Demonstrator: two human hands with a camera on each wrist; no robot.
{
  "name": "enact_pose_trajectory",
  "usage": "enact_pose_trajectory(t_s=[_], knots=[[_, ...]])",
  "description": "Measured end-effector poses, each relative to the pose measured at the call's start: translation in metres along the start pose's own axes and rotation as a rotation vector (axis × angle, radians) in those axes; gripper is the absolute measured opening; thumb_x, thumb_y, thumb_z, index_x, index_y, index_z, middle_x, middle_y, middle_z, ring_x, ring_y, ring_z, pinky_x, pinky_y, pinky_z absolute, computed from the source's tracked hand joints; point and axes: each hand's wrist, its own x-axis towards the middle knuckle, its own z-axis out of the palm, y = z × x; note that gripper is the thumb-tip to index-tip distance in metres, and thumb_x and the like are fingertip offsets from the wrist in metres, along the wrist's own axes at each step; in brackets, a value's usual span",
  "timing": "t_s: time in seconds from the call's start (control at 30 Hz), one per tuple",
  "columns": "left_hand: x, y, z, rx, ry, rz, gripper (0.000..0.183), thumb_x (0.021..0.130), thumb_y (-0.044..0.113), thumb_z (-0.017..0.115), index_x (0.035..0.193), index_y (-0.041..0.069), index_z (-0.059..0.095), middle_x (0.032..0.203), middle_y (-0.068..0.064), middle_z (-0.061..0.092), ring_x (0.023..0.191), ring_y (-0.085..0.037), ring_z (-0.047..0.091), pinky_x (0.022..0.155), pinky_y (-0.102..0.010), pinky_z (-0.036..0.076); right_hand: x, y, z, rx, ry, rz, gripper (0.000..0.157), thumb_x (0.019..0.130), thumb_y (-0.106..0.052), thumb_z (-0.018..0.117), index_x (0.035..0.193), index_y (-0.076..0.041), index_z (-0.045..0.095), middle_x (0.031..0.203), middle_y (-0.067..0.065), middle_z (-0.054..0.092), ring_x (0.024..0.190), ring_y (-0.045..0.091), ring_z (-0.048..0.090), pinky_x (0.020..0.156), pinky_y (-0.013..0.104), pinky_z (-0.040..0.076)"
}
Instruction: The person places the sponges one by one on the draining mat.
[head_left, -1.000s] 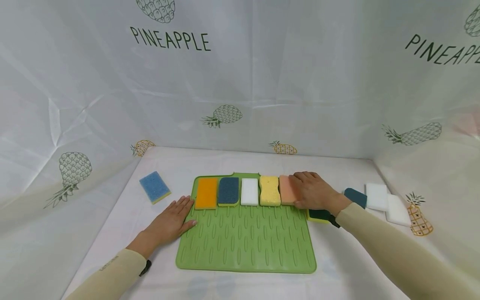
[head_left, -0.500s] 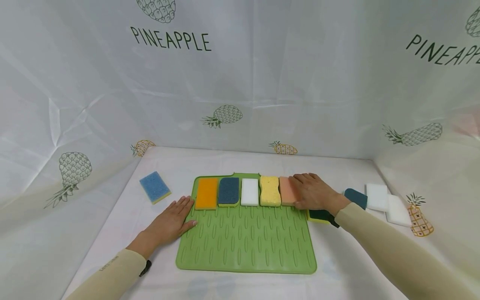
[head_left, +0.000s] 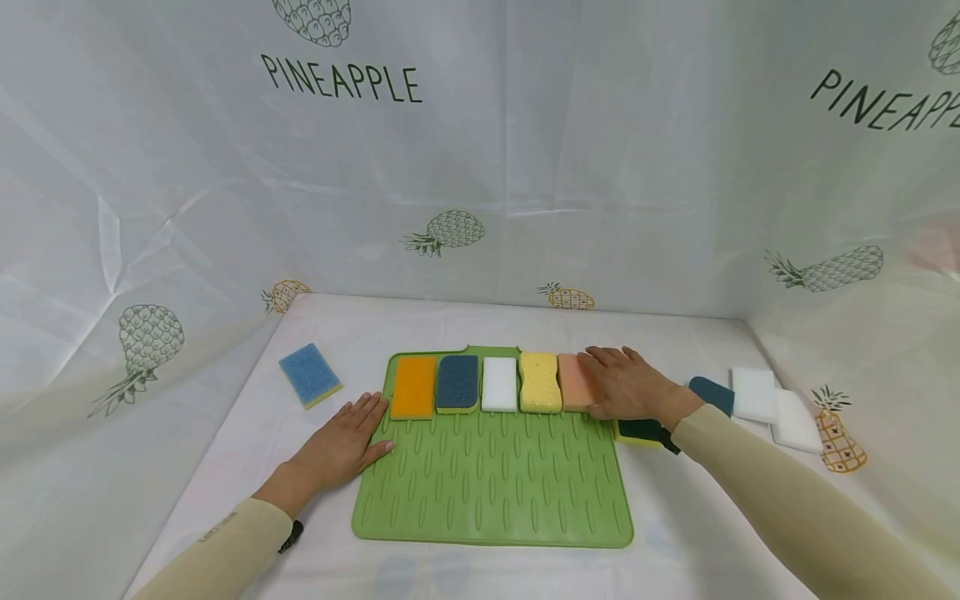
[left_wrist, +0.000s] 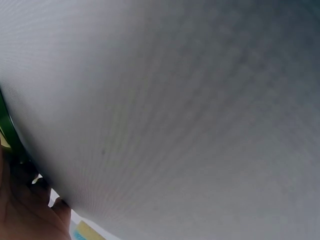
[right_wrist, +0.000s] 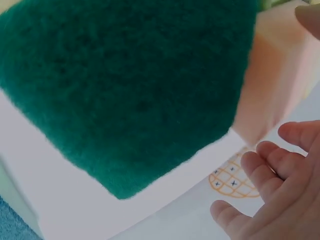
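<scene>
A white hanging sheet printed with pineapples (head_left: 600,150) backs a cloth-covered white bench (head_left: 420,321). On the bench lies a green rectangular ribbed mat (head_left: 487,475), whose far strip bears a side-by-side row of sponges, probably set upright to the edge so the row reads evenly.

The left hand (head_left: 341,442) lies on the mat's left edge, apparently to steady it; its grip is flat, fingers straight, holding nothing. The right hand (head_left: 628,385) lies at the row's right end, seemingly squaring up the last piece. Its grip is loose, fingers apart and slightly bent, thumb near the sponge's near end; how firmly it touches, I cannot tell.

Singly, from the left, the row has a flat orange rectangular sponge (head_left: 413,386), a navy-topped yellow scrub sponge (head_left: 457,382), a slim white foam block (head_left: 499,383), a yellow waisted sponge (head_left: 539,381) and, partly under the right hand, a peach rectangular sponge (head_left: 576,383). Off the mat, a blue-topped yellow scrub sponge (head_left: 309,373) sits tilted at the left; a dark-green-topped yellow scrub sponge (head_left: 637,429) lies by the right edge.
</scene>
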Motion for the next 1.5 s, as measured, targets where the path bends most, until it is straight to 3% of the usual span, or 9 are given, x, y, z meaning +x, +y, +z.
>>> enact_pose_trajectory(t_s=[0.1, 0.33, 0.47, 0.97, 1.5], knots=[[0.000, 0.000, -0.001, 0.002, -0.002, 0.007, 0.080, 0.108, 0.053, 0.053, 0.164, -0.001, 0.033, 0.170, -0.023, 0.032, 0.158, -0.042, 0.030, 0.128, -0.061, 0.028, -0.003, 0.002, -0.006, 0.029, 0.015, 0.010, 0.090, 0.095, -0.053, 0.066, 0.162, 0.000, 0.038, 0.164, 0.023, 0.041, 0.150, 0.046, 0.040, 0.121, 0.070, 0.031], [0.000, 0.000, -0.005, -0.009, -0.023, 0.006, 0.080, 0.108, 0.052, 0.053, 0.164, -0.001, 0.032, 0.170, -0.023, 0.032, 0.158, -0.042, 0.029, 0.128, -0.060, 0.028, -0.017, 0.014, -0.010, -0.031, 0.234, -0.012, 0.065, 0.103, -0.035, 0.068, 0.153, 0.003, 0.050, 0.153, 0.024, 0.054, 0.140, 0.047, 0.051, 0.115, 0.065, 0.042], [-0.001, 0.001, -0.009, -0.034, -0.033, 0.012, 0.080, 0.109, 0.052, 0.053, 0.164, -0.001, 0.032, 0.170, -0.023, 0.032, 0.158, -0.043, 0.029, 0.128, -0.061, 0.027, -0.032, 0.019, -0.007, -0.046, 0.289, -0.005, 0.061, 0.102, -0.029, 0.070, 0.149, 0.005, 0.053, 0.149, 0.025, 0.057, 0.136, 0.047, 0.054, 0.112, 0.064, 0.044], [-0.002, -0.007, -0.007, -0.011, -0.014, 0.054, 0.080, 0.108, 0.051, 0.056, 0.163, -0.002, 0.035, 0.169, -0.022, 0.035, 0.158, -0.041, 0.032, 0.127, -0.060, 0.030, -0.089, 0.036, 0.014, -0.060, 0.163, 0.020, 0.099, 0.092, -0.065, 0.071, 0.155, 0.006, 0.044, 0.154, 0.026, 0.051, 0.142, 0.047, 0.049, 0.121, 0.067, 0.033], [-0.002, -0.003, -0.011, -0.023, -0.028, 0.040, 0.079, 0.108, 0.049, 0.056, 0.164, -0.002, 0.033, 0.169, -0.023, 0.033, 0.158, -0.042, 0.031, 0.127, -0.061, 0.029, -0.089, 0.041, 0.036, 0.004, 0.113, 0.043, 0.099, 0.091, -0.063, 0.072, 0.156, 0.005, 0.042, 0.154, 0.025, 0.052, 0.141, 0.047, 0.049, 0.120, 0.066, 0.035]])
